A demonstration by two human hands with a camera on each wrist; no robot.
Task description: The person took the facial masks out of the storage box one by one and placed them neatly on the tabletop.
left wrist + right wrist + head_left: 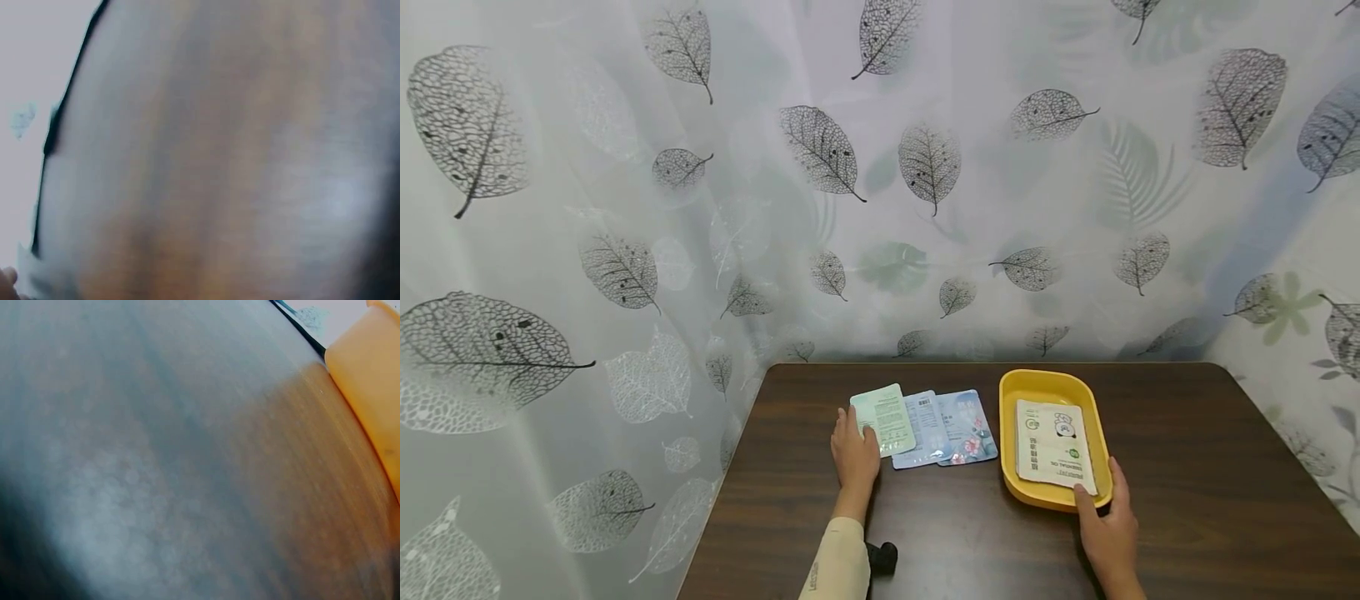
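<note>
My left hand is at the lower left edge of a pale green flat sachet, its thumb on top and fingers along the side, holding that edge. The sachet overlaps a light blue sachet, which lies partly over another blue one with pink flowers. At the right, my right hand grips the near right corner of a yellow plastic tray, thumb over the rim. Inside the tray lie white packets with a panda print. The right wrist view shows the tray's outer wall.
A dark brown wooden table carries everything. A leaf-patterned curtain hangs behind its far edge and along both sides. Near the left sleeve a small black object shows. The left wrist view is mostly blurred tabletop.
</note>
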